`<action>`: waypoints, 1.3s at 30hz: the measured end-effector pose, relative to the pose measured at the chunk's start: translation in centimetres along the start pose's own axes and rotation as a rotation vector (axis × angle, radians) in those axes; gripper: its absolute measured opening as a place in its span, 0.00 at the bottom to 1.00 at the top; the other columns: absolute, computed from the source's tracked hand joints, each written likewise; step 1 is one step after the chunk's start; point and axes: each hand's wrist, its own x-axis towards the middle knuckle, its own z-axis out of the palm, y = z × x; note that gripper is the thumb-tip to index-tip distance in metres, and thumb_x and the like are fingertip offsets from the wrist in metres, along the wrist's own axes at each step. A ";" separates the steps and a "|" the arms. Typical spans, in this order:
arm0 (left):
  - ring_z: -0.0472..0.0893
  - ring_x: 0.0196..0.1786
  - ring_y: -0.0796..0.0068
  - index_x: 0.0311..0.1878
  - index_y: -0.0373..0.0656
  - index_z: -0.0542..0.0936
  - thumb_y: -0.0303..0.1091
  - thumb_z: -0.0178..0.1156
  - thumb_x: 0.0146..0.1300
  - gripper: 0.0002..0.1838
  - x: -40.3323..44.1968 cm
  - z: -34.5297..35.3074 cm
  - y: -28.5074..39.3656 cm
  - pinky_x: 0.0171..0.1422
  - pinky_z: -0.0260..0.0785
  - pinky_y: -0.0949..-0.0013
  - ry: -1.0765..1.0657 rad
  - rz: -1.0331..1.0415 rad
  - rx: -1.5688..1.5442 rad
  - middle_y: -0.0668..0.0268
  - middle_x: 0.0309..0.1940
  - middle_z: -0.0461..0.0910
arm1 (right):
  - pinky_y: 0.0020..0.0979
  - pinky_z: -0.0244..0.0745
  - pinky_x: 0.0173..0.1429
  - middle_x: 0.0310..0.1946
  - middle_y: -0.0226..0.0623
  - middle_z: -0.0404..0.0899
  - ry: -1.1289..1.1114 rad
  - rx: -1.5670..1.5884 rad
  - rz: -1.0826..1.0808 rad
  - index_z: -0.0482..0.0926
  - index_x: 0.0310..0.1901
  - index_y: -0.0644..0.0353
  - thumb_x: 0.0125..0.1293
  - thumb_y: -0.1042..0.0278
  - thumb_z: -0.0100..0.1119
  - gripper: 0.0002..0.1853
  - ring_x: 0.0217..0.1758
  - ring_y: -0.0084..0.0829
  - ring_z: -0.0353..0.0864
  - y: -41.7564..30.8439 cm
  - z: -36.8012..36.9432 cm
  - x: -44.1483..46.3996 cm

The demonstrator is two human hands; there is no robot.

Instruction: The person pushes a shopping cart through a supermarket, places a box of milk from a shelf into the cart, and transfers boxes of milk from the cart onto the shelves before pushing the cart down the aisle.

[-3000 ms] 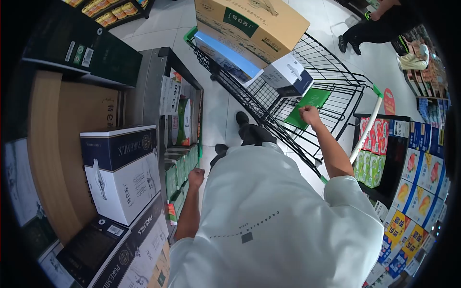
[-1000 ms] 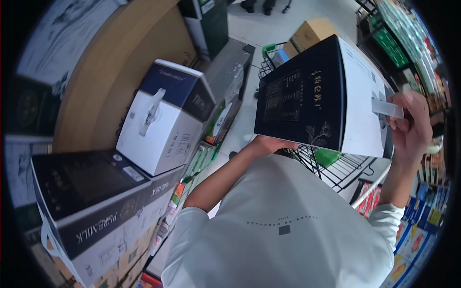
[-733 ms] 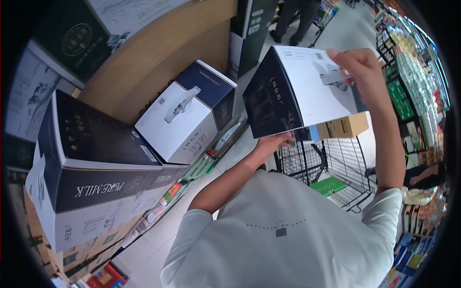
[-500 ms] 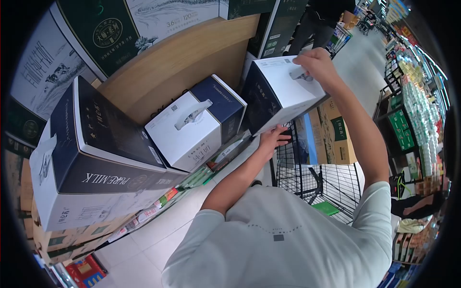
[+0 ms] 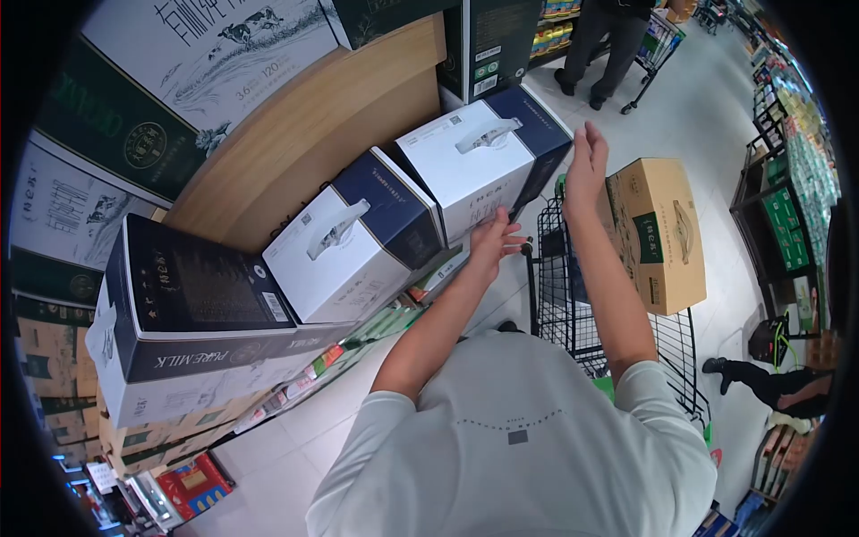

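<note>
A white and dark-blue milk box (image 5: pixel 465 183) with a carry handle on top sits at the right end of the display. At its lower front edge is my left hand (image 5: pixel 492 243), fingers apart, touching or very close to the box. Along the box's right side, my right hand (image 5: pixel 586 170) has its fingers stretched out, gripping nothing; whether the palm touches the box I cannot tell. A matching milk box (image 5: pixel 309 268) stands directly to the left, and another milk box (image 5: pixel 206 345), marked PURE MILK, lies beyond it with its dark side up.
A wooden panel (image 5: pixel 313 148) backs the display, with printed cartons (image 5: pixel 242 63) behind it. To my right stands a black wire shopping cart (image 5: pixel 573 327) with a brown carton (image 5: pixel 693 259) in it. Another person (image 5: pixel 604 45) stands beside a cart in the aisle ahead.
The right milk box has come down and left, beside the middle one. My right hand has let go of its handle and moved to its right side. The view has also shifted.
</note>
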 end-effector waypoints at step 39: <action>0.52 0.74 0.42 0.60 0.40 0.71 0.70 0.71 0.34 0.54 -12.5 -2.1 20.6 0.76 0.45 0.46 0.315 0.762 2.032 0.41 0.70 0.55 | 0.29 0.59 0.68 0.63 0.43 0.69 -0.152 0.415 0.606 0.61 0.68 0.66 0.71 0.31 0.35 0.42 0.64 0.31 0.69 0.4 -0.2 -1.0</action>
